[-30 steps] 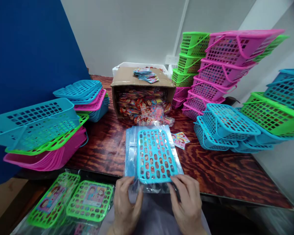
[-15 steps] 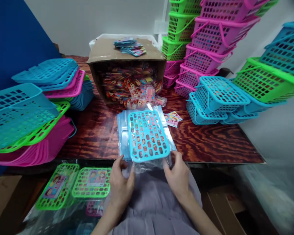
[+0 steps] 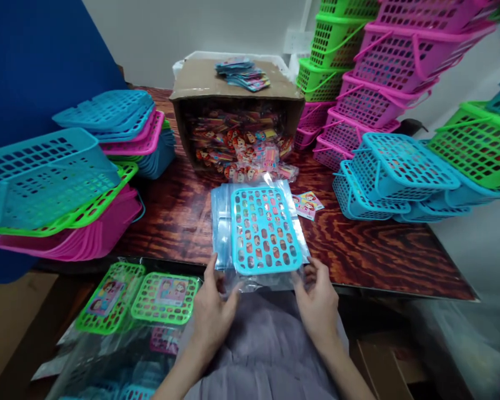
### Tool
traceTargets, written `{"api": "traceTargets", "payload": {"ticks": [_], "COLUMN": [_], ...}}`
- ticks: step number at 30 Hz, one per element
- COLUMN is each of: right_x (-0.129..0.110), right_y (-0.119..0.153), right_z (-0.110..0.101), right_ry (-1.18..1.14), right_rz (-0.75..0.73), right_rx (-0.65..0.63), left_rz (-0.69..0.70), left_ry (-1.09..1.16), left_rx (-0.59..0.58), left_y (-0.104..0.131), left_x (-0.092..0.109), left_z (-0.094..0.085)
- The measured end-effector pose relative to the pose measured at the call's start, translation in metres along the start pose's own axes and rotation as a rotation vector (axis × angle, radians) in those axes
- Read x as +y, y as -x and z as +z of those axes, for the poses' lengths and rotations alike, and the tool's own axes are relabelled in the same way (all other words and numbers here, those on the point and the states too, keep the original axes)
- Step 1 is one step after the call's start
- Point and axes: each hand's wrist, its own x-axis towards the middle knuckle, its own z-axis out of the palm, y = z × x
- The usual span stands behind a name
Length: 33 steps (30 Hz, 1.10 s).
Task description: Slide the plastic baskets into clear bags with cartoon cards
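Observation:
In front of me a light-blue lattice basket [image 3: 265, 230] lies on its side or flat, its holed face up, within a clear plastic bag [image 3: 262, 282]. Small colourful packets show through its holes. My left hand [image 3: 214, 305] is at the bag's near left corner, thumb and fingers closed about the film. On the near right corner, my right hand [image 3: 318, 300] pinches the film with curled fingers. A stack of flat clear bags [image 3: 221, 228] lies under the basket's left side.
A cardboard box [image 3: 237, 91] of packets stands behind, cards [image 3: 241, 74] on top. Stacked baskets [image 3: 45, 172] rise at left; filled pink baskets [image 3: 404, 61] and blue ones [image 3: 408, 166] at right. Loose cards [image 3: 308, 204] lie nearby. Bagged green baskets [image 3: 164, 297] sit below the table edge.
The view has shifted, so most things appear further right. Both hands stay at the bag's near corners, and the blue basket keeps its place on the table.

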Motion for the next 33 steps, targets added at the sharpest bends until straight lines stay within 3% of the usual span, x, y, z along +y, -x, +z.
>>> {"api": "traceTargets", "payload": {"ticks": [3, 10, 16, 23, 33], "right_x": [-0.004, -0.007, -0.008, -0.005, -0.005], "right_y": [-0.006, -0.011, -0.011, -0.01, -0.015], "right_z": [0.003, 0.007, 0.009, 0.008, 0.005], "right_ry": [-0.017, -0.053, -0.033, -0.031, -0.068], "right_rz": [-0.139, -0.308, -0.368, -0.37, -0.247], "right_rx": [0.013, 0.034, 0.059, 0.097, 0.101], "left_rz": [0.159, 0.378, 0.496, 0.508, 0.52], "left_ry": [-0.073, -0.07, -0.074, -0.084, -0.073], "left_rx": [0.119, 0.091, 0.166, 0.283, 0.319], "left_y": [-0.007, -0.034, -0.047, -0.05, -0.06], "left_x": [0.0, -0.004, 0.012, 0.023, 0.019], "left_z": [0.002, 0.006, 0.006, 0.012, 0.016]}}
